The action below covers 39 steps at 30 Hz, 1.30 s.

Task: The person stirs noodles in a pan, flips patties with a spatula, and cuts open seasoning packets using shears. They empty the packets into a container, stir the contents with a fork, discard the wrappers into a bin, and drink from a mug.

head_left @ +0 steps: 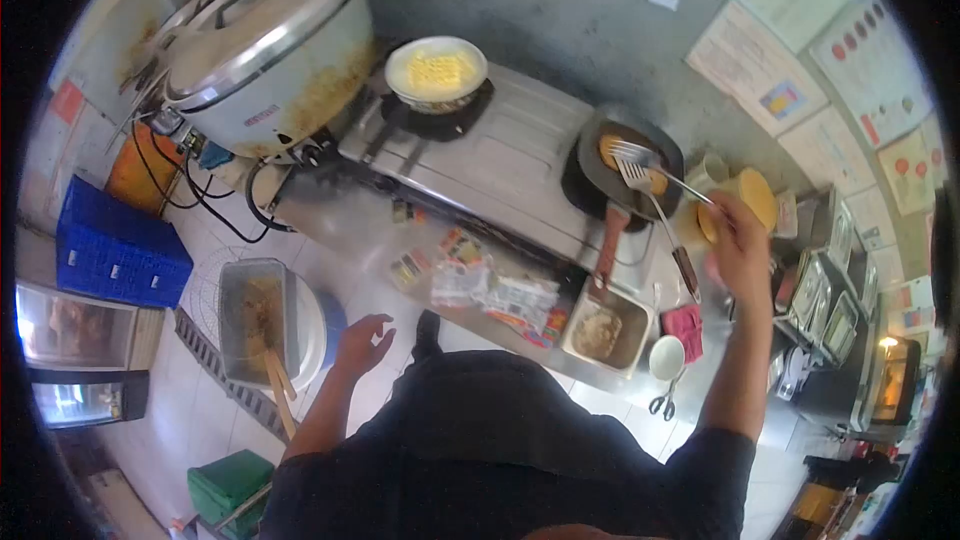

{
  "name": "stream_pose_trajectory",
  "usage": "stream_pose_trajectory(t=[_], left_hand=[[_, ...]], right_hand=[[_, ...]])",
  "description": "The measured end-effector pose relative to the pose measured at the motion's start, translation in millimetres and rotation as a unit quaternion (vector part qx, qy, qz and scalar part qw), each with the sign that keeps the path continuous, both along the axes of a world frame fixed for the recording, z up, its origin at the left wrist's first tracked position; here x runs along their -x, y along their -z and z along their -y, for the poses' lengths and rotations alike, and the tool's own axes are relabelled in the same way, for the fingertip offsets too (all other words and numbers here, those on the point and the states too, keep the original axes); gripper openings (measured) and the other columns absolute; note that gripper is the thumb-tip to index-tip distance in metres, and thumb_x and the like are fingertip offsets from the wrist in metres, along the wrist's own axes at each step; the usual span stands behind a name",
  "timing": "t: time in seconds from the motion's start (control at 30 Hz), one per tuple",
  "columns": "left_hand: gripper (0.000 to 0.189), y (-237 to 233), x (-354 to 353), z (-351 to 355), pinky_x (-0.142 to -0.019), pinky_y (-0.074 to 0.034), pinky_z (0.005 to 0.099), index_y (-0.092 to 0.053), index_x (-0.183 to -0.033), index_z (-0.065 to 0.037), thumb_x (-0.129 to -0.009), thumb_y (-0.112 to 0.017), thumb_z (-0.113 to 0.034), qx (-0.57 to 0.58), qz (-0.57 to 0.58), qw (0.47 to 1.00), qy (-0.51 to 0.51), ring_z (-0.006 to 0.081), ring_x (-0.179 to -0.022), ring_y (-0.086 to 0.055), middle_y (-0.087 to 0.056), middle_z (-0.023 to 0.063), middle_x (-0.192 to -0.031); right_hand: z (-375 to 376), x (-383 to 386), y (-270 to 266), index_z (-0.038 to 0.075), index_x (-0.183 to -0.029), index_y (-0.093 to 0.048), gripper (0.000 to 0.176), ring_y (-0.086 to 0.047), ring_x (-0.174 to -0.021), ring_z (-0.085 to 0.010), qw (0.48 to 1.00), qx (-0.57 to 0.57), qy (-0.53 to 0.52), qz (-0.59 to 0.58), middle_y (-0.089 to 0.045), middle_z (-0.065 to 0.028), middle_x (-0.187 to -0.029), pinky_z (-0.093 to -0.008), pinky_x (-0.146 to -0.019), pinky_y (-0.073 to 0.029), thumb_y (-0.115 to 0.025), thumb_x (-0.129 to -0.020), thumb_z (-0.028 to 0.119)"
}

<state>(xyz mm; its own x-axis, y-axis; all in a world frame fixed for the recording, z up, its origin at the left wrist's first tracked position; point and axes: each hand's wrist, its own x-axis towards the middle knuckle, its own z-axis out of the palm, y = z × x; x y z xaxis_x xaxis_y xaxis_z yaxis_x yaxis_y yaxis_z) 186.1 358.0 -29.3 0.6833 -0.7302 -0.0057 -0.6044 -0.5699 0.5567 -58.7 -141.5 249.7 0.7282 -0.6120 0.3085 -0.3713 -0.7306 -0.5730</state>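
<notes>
My right hand (738, 240) is closed around the handle of a slotted metal spatula (634, 157). The spatula's head is over a dark square pan (617, 180) at the right end of the stove, where browned food (608, 151) lies partly under it. A second utensil with a dark handle (686, 270) leans across the pan's right side. The pan's brown handle (611, 240) points toward me. My left hand (366, 343) hangs in the air near the counter's front edge, fingers apart and holding nothing.
A white bowl of yellow noodles (440, 70) sits on the left burner, beside a large cooker (270, 60). Packets (520, 300), a metal tray (603, 336), a white cup (667, 358) and scissors (661, 407) line the front counter. A grey bin (238, 300) stands lower left.
</notes>
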Motion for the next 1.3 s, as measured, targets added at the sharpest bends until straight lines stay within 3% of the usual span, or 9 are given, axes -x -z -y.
stream_pose_trajectory(t=[0.03,0.17,0.37,0.67,0.83,0.93,1.07,1.17,1.3], left_hand=[[0.025,-2.1,-16.2,-1.4,-0.068,-0.053,0.0372,-0.068,-0.109,-0.014,-0.085,-0.076,-0.019,0.03,-0.015,0.999,-0.014,0.0249,-0.073,-0.065,-0.061,0.0046,-0.079],[0.026,-0.7,-91.5,-2.2,-0.062,-0.05,0.0395,-0.067,-0.109,-0.01,-0.087,-0.074,-0.02,0.135,-0.026,0.989,-0.048,0.0273,-0.066,-0.062,-0.063,0.0092,-0.077],[0.025,1.9,-155.4,-52.8,-0.061,-0.051,0.0371,-0.067,-0.111,-0.011,-0.09,-0.072,-0.022,0.122,0.004,0.991,-0.057,0.0245,-0.064,-0.062,-0.064,0.0084,-0.074],[0.024,26.4,-158.3,-103.4,-0.062,-0.052,0.0389,-0.067,-0.113,-0.014,-0.091,-0.07,-0.023,0.076,-0.081,0.987,-0.117,0.0256,-0.066,-0.065,-0.066,0.0074,-0.075],[0.022,23.7,-164.3,-94.3,-0.057,-0.05,0.0373,-0.067,-0.11,-0.012,-0.091,-0.071,-0.022,0.12,-0.079,0.985,-0.097,0.023,-0.059,-0.062,-0.064,0.0079,-0.071],[0.021,31.8,-172.8,-90.9,-0.056,-0.05,0.0372,-0.067,-0.11,-0.012,-0.091,-0.071,-0.022,0.124,-0.086,0.986,-0.074,0.0223,-0.057,-0.061,-0.065,0.0081,-0.07],[0.02,34.2,-185.3,-81.0,-0.059,-0.051,0.0377,-0.068,-0.109,-0.013,-0.092,-0.069,-0.023,0.103,-0.089,0.99,-0.049,0.024,-0.062,-0.065,-0.067,0.0087,-0.073],[0.019,27.8,-189.3,-73.9,-0.063,-0.053,0.0386,-0.069,-0.109,-0.015,-0.091,-0.068,-0.023,0.095,-0.095,0.99,-0.053,0.0265,-0.067,-0.068,-0.069,0.0091,-0.074],[0.02,25.9,-193.7,-73.3,-0.062,-0.053,0.0386,-0.069,-0.109,-0.014,-0.091,-0.069,-0.022,0.106,-0.107,0.987,-0.056,0.0267,-0.065,-0.068,-0.069,0.01,-0.075]], right_hand=[[-10.0,-52.4,-3.4,0.002,-0.113,-0.068,0.023,-0.07,-0.085,-0.0294,0.996,0.077,-0.045,-0.004,-0.072,-0.0159,-0.096,-0.0356,-0.077,-0.053,-0.062,-0.098,0.017],[-26.3,-238.8,3.6,0.014,-0.111,-0.072,0.026,-0.066,-0.097,-0.0415,0.992,0.095,-0.03,-0.077,-0.071,-0.0179,-0.102,-0.0448,-0.083,-0.053,-0.058,-0.097,0.031],[-31.5,-394.2,43.1,0.015,-0.107,-0.074,0.027,-0.067,-0.097,-0.0406,0.968,0.165,-0.089,-0.168,-0.072,-0.0167,-0.104,-0.0486,-0.086,-0.054,-0.055,-0.092,0.027],[-35.8,-422.5,61.0,0.012,-0.106,-0.074,0.029,-0.068,-0.094,-0.0394,0.948,0.165,-0.104,-0.25,-0.072,-0.0179,-0.101,-0.0475,-0.085,-0.054,-0.057,-0.091,0.03],[-35.2,-418.5,6.5,0.013,-0.102,-0.075,0.028,-0.069,-0.089,-0.0411,0.962,0.197,-0.058,-0.181,-0.071,-0.0198,-0.097,-0.0506,-0.081,-0.056,-0.054,-0.089,0.027],[-38.2,-423.7,-14.5,0.009,-0.099,-0.073,0.027,-0.068,-0.091,-0.0406,0.936,0.258,0.007,-0.239,-0.071,-0.0193,-0.097,-0.0497,-0.077,-0.055,-0.055,-0.09,0.025],[-17.2,-433.9,26.5,0.009,-0.099,-0.072,0.026,-0.068,-0.093,-0.0408,0.908,0.292,0.023,-0.3,-0.071,-0.0197,-0.099,-0.0503,-0.078,-0.054,-0.054,-0.089,0.025],[-9.0,-440.3,56.2,0.01,-0.097,-0.073,0.025,-0.067,-0.095,-0.0407,0.904,0.279,-0.046,-0.322,-0.071,-0.0193,-0.1,-0.0491,-0.081,-0.054,-0.055,-0.088,0.024],[28.2,-436.9,84.2,0.01,-0.103,-0.075,0.031,-0.069,-0.096,-0.0363,0.953,0.084,-0.109,-0.269,-0.073,-0.0182,-0.098,-0.0452,-0.085,-0.053,-0.061,-0.088,0.032]])
